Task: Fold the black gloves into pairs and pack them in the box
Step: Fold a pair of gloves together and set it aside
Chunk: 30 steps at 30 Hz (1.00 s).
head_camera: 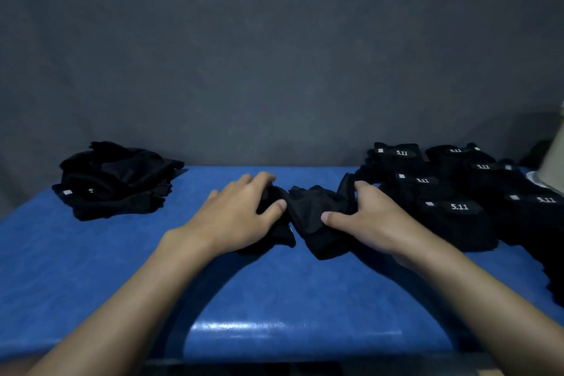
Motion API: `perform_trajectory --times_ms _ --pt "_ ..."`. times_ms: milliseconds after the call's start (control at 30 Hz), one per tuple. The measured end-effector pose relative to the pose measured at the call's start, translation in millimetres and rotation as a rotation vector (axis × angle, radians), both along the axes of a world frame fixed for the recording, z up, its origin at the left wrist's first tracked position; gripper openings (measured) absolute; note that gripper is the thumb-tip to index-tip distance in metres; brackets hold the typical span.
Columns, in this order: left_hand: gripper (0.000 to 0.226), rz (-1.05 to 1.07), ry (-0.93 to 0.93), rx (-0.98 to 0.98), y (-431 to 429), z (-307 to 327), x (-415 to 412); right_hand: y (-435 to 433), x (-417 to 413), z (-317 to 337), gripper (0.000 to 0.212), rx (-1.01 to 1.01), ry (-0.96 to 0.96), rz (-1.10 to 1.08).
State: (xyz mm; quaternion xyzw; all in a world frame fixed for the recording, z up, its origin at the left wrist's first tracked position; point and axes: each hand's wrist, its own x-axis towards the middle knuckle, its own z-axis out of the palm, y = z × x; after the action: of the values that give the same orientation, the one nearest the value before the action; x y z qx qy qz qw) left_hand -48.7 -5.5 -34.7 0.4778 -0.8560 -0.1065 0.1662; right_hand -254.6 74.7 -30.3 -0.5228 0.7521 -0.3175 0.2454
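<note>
Two black gloves (308,210) lie bunched together at the middle of the blue table (274,290). My left hand (238,217) holds the left part of them, thumb and fingers curled round the fabric. My right hand (369,220) grips the right part, its thumb pressing on top. A loose heap of black gloves (116,180) sits at the far left. Several folded glove pairs (451,192) with white "5.11" labels lie in rows at the right. The box is only partly seen as a pale edge (554,159) at the far right.
A dark grey wall stands right behind the table. The table's glossy front edge (274,333) runs close to my body. Bare blue surface shows between the left heap and my hands.
</note>
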Motion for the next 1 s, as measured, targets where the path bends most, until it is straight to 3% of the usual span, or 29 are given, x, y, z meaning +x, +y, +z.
perform_trajectory --times_ms 200,367,467,567,700,867,1000 --pt "0.067 -0.048 -0.142 0.023 1.2 -3.0 10.0 3.7 7.5 -6.0 0.063 -0.054 -0.074 -0.002" --pt "0.084 -0.007 -0.192 0.08 -13.2 -0.7 26.8 7.1 12.0 -9.4 0.054 -0.04 -0.267 0.061" --pt "0.086 -0.002 -0.181 0.13 -18.6 -0.4 35.0 12.0 14.5 -5.1 0.059 -0.016 -0.041 0.035" --pt "0.084 -0.017 -0.122 0.097 -9.3 4.8 34.6 18.8 20.8 0.9 0.084 -0.085 0.196 0.032" --pt "0.083 -0.042 -0.132 0.043 9.6 10.0 33.8 20.5 23.0 -0.6 0.077 -0.248 0.174 0.147" --pt "0.104 -0.07 -0.351 0.138 5.9 -6.9 42.5 17.1 28.4 -11.5 0.066 -0.197 0.173 0.281" --pt "0.108 -0.087 -0.324 0.182 -4.5 -5.1 53.3 10.5 27.9 -22.0 0.071 -0.127 0.284 0.305"
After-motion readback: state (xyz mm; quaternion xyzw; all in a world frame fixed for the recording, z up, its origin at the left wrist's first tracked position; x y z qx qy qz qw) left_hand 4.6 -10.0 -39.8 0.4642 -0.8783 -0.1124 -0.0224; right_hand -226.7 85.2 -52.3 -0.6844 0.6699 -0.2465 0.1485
